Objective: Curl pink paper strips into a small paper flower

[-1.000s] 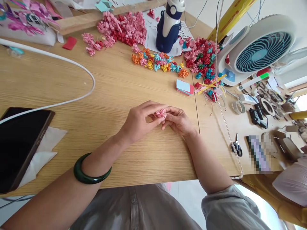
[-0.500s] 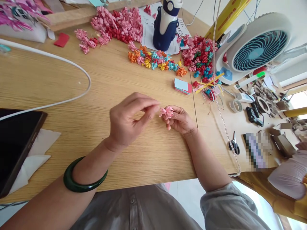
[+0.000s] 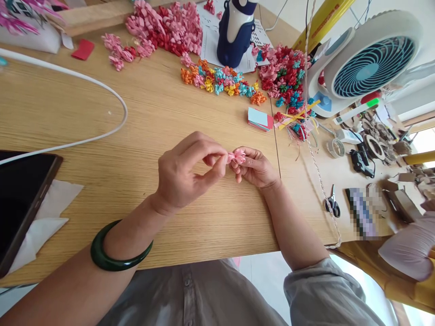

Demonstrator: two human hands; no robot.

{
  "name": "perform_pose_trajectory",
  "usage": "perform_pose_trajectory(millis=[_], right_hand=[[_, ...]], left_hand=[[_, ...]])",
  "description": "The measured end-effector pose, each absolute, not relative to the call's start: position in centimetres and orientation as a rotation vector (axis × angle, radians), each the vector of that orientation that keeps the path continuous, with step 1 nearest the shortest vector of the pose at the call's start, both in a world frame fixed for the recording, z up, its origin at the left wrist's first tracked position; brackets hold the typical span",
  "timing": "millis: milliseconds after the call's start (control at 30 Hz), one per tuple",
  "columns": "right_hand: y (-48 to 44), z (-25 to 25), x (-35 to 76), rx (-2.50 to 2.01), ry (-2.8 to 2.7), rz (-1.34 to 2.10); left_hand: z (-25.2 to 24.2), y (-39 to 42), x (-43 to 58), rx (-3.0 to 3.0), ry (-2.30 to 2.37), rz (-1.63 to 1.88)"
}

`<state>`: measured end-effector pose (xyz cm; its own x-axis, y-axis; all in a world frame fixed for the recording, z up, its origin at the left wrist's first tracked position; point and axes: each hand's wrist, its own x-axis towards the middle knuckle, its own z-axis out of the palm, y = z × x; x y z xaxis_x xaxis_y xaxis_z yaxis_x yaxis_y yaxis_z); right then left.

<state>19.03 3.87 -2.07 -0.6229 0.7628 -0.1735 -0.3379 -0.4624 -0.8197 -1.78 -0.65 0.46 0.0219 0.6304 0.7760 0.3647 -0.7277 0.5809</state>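
Note:
A small pink looped ribbon flower [image 3: 239,156] is held above the wooden table between my two hands. My right hand [image 3: 255,166] is closed around its right side, with the thumb against the petals. My left hand [image 3: 192,170] pinches the left end of the flower between thumb and fingertips. Exactly which strand the left fingertips hold is too small to make out. A dark green bangle [image 3: 118,253] circles my left forearm.
Piles of pink flowers [image 3: 166,27], multicoloured flowers [image 3: 224,82] and red-pink flowers [image 3: 285,68] lie at the back. A blue bottle [image 3: 234,36], coloured cards [image 3: 260,119], fan [image 3: 370,63], scissors [image 3: 332,203], braided cord [image 3: 316,167], white cable [image 3: 118,102] and tablet [image 3: 23,194] surround the hands.
My left hand has moved slightly right, and its fingertips now close on the flower's left end. The right hand keeps its hold. The camera view has shifted a little.

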Motion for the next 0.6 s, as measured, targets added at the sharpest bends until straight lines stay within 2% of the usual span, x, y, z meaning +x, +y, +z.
perform_pose_trajectory(millis=[200,500,600], right_hand=[[4.0,-2.3,19.0,-0.706,-1.034,2.127],[4.1,-2.4,19.5,-0.715,-1.039,2.115],[4.1,-2.5,19.6,-0.701,-1.054,2.141]], left_hand=[[-0.8,-0.5,-1.4,2.075,1.017,1.592],[0.6,-1.1,-1.7,2.12,0.98,1.763],[0.5,-1.1,-1.7,1.995,1.029,1.668]])
